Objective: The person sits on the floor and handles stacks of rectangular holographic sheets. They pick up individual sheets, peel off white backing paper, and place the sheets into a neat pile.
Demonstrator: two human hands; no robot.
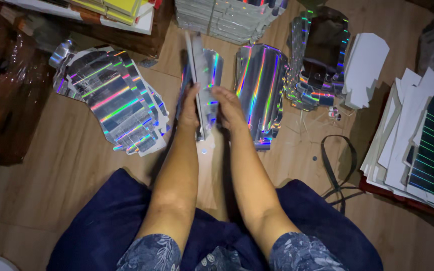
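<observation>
A wooden floor [51, 165] fills the view, strewn with shiny card stock around a seated person. At its middle stands a folded holographic card piece [202, 75], held upright on edge. The left hand [189, 108] clamps its near end from one side, and the right hand [227, 106] presses the other side, so both hands are closed on that piece, close together. Left of the held piece lies a fanned pile of holographic cut-outs [116, 103]. Right of it leans a curved holographic stack [259, 90], and beyond that a darker mirrored stack [320, 60]. Far right of it sit white card sheets [403, 140]. A black strap [335, 165] loops on the floor, right of the forearms.
</observation>
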